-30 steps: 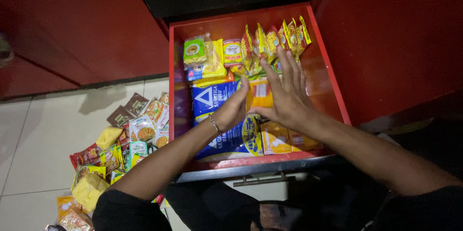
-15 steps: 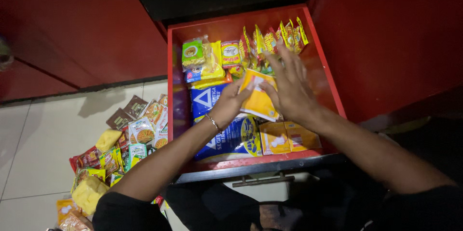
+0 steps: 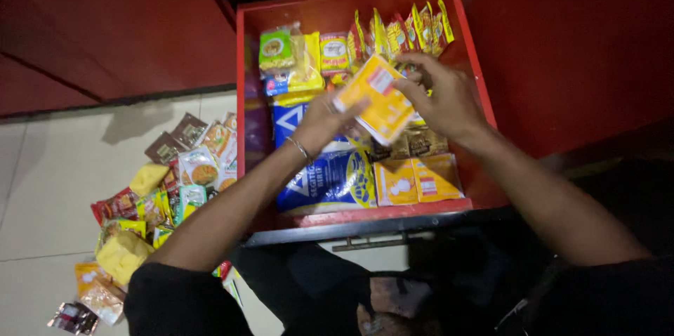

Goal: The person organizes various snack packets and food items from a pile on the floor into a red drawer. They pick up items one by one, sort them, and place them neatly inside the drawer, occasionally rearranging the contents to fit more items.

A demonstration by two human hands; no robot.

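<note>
Both my hands hold one yellow-orange packet (image 3: 377, 99) tilted above an open red drawer (image 3: 241, 69). My left hand (image 3: 324, 122), with a thin bracelet on its wrist, grips the packet's lower left edge. My right hand (image 3: 442, 94) grips its upper right edge. Below the packet lie large blue bags (image 3: 324, 180) and two flat yellow packets (image 3: 417, 179). A row of upright yellow sachets (image 3: 407, 27) stands along the drawer's back wall, with green and yellow packs (image 3: 289, 58) at the back left.
A heap of mixed snack and spice packets (image 3: 168, 174) lies on the pale tiled floor left of the drawer. Red cabinet panels (image 3: 105, 20) rise on both sides. A metal handle (image 3: 368, 241) runs under the drawer's front edge.
My hands have lifted the yellow-orange packet out of the drawer's middle and tilted it up; before, both hands were pressed down among the packets.
</note>
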